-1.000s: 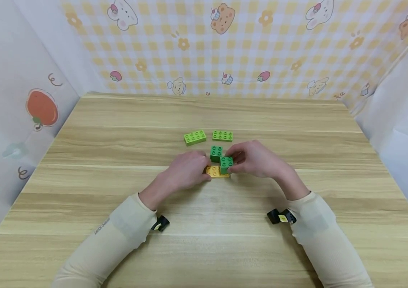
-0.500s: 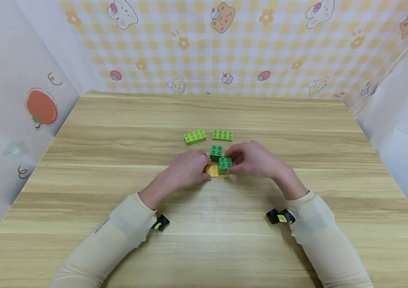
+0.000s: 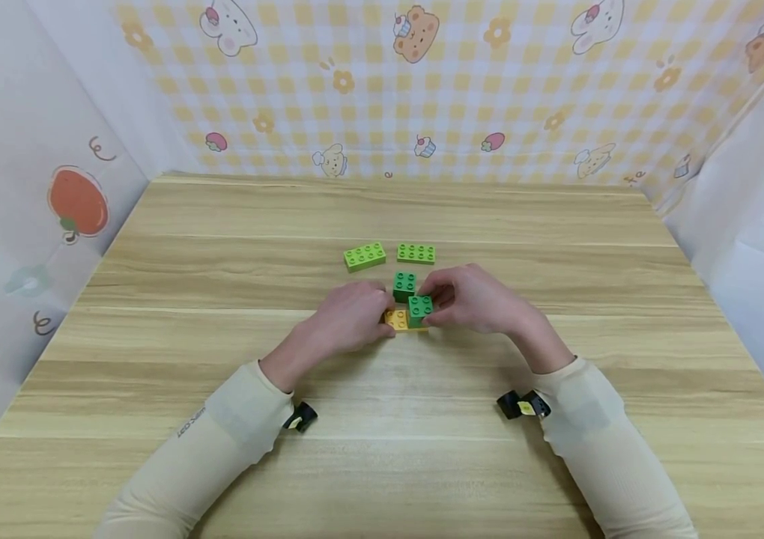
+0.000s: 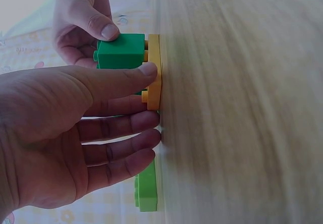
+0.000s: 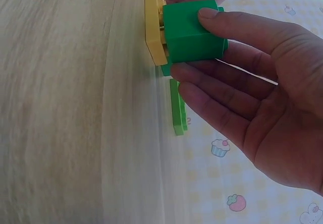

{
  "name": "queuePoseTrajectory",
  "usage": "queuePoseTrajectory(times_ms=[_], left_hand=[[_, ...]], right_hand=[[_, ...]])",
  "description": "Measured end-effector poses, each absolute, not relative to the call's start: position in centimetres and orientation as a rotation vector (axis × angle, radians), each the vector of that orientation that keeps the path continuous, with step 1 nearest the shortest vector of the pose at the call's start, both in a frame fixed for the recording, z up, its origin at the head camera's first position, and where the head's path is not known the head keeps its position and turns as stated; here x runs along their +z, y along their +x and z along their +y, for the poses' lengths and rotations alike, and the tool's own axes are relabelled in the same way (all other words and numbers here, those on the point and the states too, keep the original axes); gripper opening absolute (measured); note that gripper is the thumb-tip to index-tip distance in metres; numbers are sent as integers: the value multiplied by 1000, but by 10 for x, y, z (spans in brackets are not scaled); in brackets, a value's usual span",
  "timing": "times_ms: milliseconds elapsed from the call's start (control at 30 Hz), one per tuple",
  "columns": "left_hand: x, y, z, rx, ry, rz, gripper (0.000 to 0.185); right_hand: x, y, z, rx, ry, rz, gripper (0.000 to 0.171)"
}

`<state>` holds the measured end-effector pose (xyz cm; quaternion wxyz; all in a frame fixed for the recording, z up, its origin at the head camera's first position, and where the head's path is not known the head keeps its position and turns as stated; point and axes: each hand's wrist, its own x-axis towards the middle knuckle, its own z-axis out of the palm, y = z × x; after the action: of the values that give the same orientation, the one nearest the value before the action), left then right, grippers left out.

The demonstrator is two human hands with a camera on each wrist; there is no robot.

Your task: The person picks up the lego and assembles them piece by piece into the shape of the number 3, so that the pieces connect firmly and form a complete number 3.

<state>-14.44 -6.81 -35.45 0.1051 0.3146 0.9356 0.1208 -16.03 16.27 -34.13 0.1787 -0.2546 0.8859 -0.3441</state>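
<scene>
My left hand point(image 3: 353, 318) pinches the left end of a flat yellow toy brick point(image 3: 396, 321) lying on the table, thumb on the near side. My right hand point(image 3: 479, 301) pinches a dark green two-by-two brick point(image 5: 189, 30) between thumb and fingers. That brick sits over the yellow brick's right half; in the left wrist view the studs point(image 4: 146, 45) still show in a narrow gap beneath it. Just behind stands a second dark green brick point(image 3: 404, 287), apart from my fingers in the head view.
Two light green eight-stud bricks, a left one point(image 3: 365, 257) set slightly askew and a right one point(image 3: 416, 254), lie farther back on the wooden table point(image 3: 382, 449). A checked cloth point(image 3: 463, 97) hangs behind the table's far edge, with white sheets at both sides.
My right hand has shifted slightly left and toward me with the green brick, which now covers more of the yellow brick. My left hand has stayed in place.
</scene>
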Motion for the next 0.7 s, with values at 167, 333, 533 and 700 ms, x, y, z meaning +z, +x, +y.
queuePoseTrajectory(times_ms=[167, 333, 533, 700], left_hand=[[-354, -145, -68, 365, 916, 2753, 24], [-354, -145, -68, 364, 905, 2748, 25], [-354, -145, -67, 355, 913, 2748, 25], [-354, -145, -67, 360, 919, 2752, 23]], right_hand=[[-342, -160, 163, -972, -723, 2514, 30], [-343, -160, 163, -977, -734, 2517, 28], [-345, -161, 163, -984, -744, 2510, 27], [-348, -162, 164, -995, -746, 2512, 26]])
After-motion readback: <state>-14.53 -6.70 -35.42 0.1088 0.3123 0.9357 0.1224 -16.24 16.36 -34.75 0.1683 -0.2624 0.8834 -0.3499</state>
